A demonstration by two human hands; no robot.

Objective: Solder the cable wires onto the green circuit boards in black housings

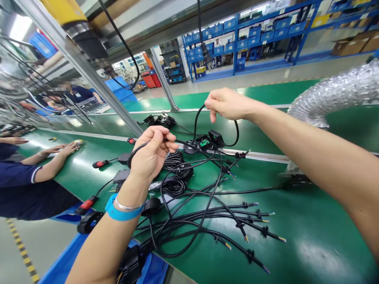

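Observation:
My left hand (pixel 152 152), with a blue wristband, is closed on a black cable (pixel 138 149) that passes between thumb and fingers. Higher and farther right, my right hand (pixel 225 104) pinches the arch of another stretch of black cable (pixel 196 120). Whether both stretches belong to one cable I cannot tell. Below the right hand lies a small open black housing (pixel 216 138) with a green circuit board (pixel 204 142) beside it. Under and between my hands spread coiled cables (pixel 174 185) and several cables with stripped, coloured wire ends (pixel 260 230).
A silver flexible duct (pixel 340 92) comes in from the right. Red-and-black connectors (pixel 100 163) lie left on the green bench (pixel 310 244). A blue bin (pixel 156 268) stands at the front edge. Co-workers' hands (pixel 69 148) rest on the bench at left. A cable plug (pixel 205 53) hangs overhead.

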